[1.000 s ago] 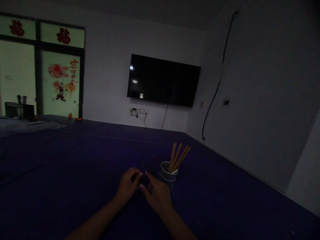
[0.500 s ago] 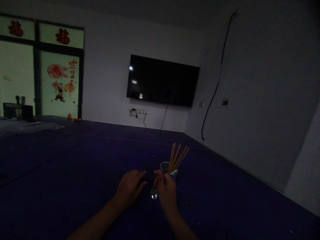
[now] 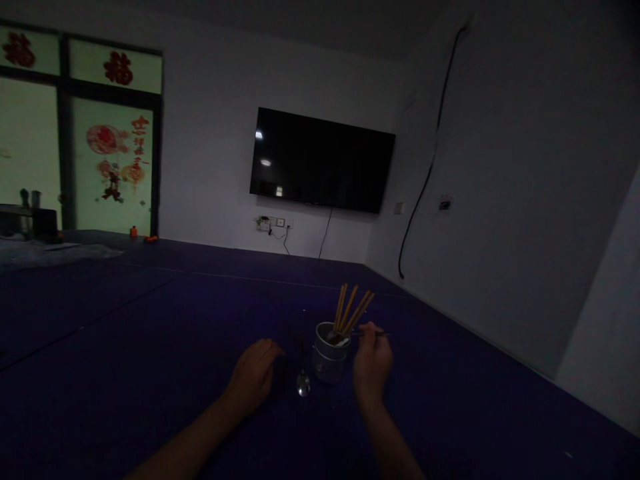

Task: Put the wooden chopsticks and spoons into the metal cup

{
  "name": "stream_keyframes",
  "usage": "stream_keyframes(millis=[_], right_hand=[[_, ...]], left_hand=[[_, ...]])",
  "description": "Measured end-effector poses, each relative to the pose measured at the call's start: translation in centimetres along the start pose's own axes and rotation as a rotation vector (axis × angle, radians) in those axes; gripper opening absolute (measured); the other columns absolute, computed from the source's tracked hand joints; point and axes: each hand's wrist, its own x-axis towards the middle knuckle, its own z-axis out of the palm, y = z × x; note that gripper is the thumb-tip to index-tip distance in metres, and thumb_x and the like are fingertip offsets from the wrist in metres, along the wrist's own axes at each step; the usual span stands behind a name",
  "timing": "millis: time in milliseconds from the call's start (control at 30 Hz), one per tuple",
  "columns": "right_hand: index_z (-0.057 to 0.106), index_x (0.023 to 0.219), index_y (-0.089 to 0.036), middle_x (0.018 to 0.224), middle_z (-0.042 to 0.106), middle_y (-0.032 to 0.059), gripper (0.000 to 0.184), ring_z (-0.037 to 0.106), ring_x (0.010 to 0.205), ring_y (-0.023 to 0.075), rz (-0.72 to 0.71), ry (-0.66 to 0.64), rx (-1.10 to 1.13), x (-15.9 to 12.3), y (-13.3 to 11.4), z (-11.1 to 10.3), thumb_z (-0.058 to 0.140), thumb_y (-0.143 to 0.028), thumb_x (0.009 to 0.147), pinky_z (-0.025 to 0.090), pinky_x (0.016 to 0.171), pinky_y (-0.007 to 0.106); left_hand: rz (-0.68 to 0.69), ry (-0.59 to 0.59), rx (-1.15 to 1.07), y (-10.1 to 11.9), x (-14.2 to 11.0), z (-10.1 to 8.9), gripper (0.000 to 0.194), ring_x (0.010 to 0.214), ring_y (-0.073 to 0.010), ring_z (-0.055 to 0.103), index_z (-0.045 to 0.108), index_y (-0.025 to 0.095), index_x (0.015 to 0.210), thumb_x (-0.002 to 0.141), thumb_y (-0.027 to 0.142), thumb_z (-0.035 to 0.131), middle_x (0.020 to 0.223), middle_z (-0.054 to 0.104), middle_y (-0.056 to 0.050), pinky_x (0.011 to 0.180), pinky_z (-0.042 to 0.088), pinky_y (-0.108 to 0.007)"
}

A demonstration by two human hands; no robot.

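A grey cup stands upright on the dark blue surface, with several wooden chopsticks leaning in it. Just right of its rim, my right hand is closed on a slim dark utensil; the utensil lies roughly level and its far end reaches toward the cup's mouth, its kind too dim to tell. My left hand rests palm down to the left, fingers extended, holding nothing. Between that hand and the cup, a metal spoon lies on the surface, bowl toward me, its handle barely visible in the dark.
The wide blue surface runs to the wall. A black television hangs there, with cables below it. At the far left are clear plastic sheeting, a dark box-like object and small orange items.
My right hand has moved right, from in front of the cup to beside its rim, now with a slim utensil. The spoon lies free on the surface. My left hand has drawn slightly left.
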Motion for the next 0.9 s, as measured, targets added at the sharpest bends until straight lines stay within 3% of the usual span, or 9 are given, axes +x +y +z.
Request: stream_keyframes(millis=[200, 400, 700, 900], right_hand=[[0.060, 0.080, -0.018, 0.078, 0.067, 0.0085, 0.038, 0.060, 0.072, 0.0216, 0.032, -0.142, -0.083, -0.30, 0.67, 0.52, 0.039, -0.049, 0.083, 0.039, 0.063, 0.028], [0.062, 0.084, -0.017, 0.076, 0.068, 0.0088, 0.036, 0.061, 0.068, 0.0217, 0.042, -0.163, -0.110, -0.33, 0.83, 0.60, 0.045, -0.049, 0.079, 0.040, 0.060, 0.027], [0.065, 0.092, -0.015, 0.058, 0.058, 0.0003, 0.037, 0.056, 0.054, 0.0182, 0.051, -0.152, -0.151, -0.46, 0.77, 0.81, 0.056, -0.044, 0.071, 0.037, 0.052, 0.026], [0.058, 0.114, -0.010, 0.048, 0.045, -0.0074, 0.057, 0.049, 0.048, 0.0155, -0.028, -0.071, -0.204, -0.47, -0.08, 0.67, 0.058, -0.049, 0.072, 0.036, 0.053, 0.027]], left_hand=[[-0.005, -0.010, -0.039, 0.20, 0.08, -0.02, 0.039, 0.087, -0.0185, 0.058, 0.056, 0.019, 0.095, 0.068, 0.001, 0.034, 0.088, 0.063, -0.006, 0.078, 0.050, -0.034], [-0.019, -0.029, -0.056, 0.41, 0.06, 0.03, 0.041, 0.090, -0.0184, 0.059, 0.056, 0.020, 0.097, 0.067, 0.003, 0.035, 0.090, 0.064, -0.006, 0.081, 0.049, -0.034], [-0.032, -0.055, -0.075, 0.21, -0.09, 0.27, 0.039, 0.088, -0.0184, 0.058, 0.056, 0.020, 0.094, 0.066, 0.002, 0.036, 0.089, 0.063, -0.006, 0.080, 0.050, -0.034], [-0.030, -0.051, -0.098, 0.16, -0.09, 0.20, 0.038, 0.087, -0.0178, 0.058, 0.057, 0.019, 0.094, 0.067, 0.002, 0.036, 0.088, 0.063, -0.006, 0.079, 0.050, -0.033]])
